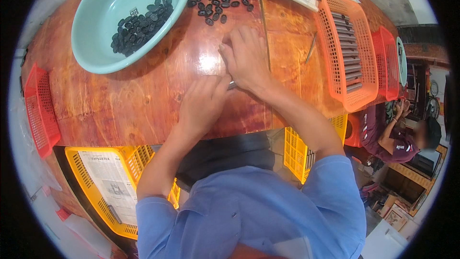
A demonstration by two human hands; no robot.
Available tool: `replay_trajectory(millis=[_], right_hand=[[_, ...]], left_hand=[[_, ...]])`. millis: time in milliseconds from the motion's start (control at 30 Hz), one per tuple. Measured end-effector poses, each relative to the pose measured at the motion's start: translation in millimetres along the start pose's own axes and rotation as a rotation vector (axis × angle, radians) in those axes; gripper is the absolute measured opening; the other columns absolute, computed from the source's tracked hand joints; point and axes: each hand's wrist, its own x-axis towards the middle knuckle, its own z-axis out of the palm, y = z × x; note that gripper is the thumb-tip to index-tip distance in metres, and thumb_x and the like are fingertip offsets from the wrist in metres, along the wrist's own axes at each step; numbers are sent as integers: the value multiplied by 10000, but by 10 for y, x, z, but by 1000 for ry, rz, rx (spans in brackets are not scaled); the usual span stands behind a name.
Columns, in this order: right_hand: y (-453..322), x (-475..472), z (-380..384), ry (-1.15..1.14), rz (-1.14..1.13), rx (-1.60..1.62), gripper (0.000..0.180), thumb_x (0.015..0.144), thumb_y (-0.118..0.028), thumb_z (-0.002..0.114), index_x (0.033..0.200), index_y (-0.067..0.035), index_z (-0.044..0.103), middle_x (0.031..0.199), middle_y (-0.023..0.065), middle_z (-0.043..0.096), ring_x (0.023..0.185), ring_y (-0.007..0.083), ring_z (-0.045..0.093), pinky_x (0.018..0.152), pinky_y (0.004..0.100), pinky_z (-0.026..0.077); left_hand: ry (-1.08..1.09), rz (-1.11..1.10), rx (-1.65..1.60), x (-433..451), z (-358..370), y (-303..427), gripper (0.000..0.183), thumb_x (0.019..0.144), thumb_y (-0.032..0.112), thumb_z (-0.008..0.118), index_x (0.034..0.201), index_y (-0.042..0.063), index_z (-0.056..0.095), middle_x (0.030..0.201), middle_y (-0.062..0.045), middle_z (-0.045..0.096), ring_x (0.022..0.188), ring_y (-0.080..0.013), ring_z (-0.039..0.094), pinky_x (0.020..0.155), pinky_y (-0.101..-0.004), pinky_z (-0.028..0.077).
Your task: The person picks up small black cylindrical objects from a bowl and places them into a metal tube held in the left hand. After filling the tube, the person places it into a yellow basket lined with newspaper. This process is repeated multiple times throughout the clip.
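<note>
My left hand (205, 97) is closed around a short metal tube (231, 85), and only a shiny bit of it shows beside my right wrist. Just beyond it, my right hand (246, 55) is bent over the table with its fingers curled. Whatever may be inside those fingers is hidden. Loose small black oval plastic pieces (215, 7) lie scattered on the wood past my right hand. More black pieces (143, 25) are heaped in a light green plastic basin (97, 61) at the upper left.
An orange basket (366, 79) holds a row of metal tubes (346, 50); a thin metal rod (311, 48) lies beside it. Red baskets (41, 111) stand at both table ends. Below left, a yellow crate (82, 176) contains newspaper and one tube. Another person (391, 136) sits at right.
</note>
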Motion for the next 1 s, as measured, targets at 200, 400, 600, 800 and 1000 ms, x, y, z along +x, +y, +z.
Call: replay_trajectory(millis=[200,400,600,800,1000], right_hand=[[-18,-40,3,26,-26,-20,165,922,-208,645,994,-61,628,1009,133,596,962,355,550,832,462,404],[77,-83,120,121,-56,-17,115,912,-168,648,971,-76,614,976,115,603,920,333,565,781,439,405],[6,-6,62,34,25,-1,221,932,-252,656,1015,-52,610,1023,148,586,986,348,549,834,478,389],[232,144,193,94,62,331,282,979,-241,585,1065,12,677,1034,205,647,1047,386,586,946,503,440],[832,64,425,152,256,625,366,1087,-311,509,1076,2,699,1017,88,668,945,217,641,855,348,518]], left_hand=[[45,27,27,-36,-19,30,397,778,127,818,1147,41,698,1054,-100,674,936,-298,664,812,-408,538],[40,37,55,13,-20,49,367,742,106,838,1084,40,723,988,-98,689,853,-287,671,743,-400,548],[30,-2,73,57,-5,16,384,770,143,842,1114,54,697,1019,-93,671,917,-293,664,797,-402,547],[185,-85,82,-78,6,-51,376,948,187,699,1281,28,626,1117,-178,673,1033,-342,656,929,-427,528],[156,-653,-824,-344,-356,112,432,1017,265,634,1330,-33,630,1113,-192,727,999,-217,695,876,-386,551]])
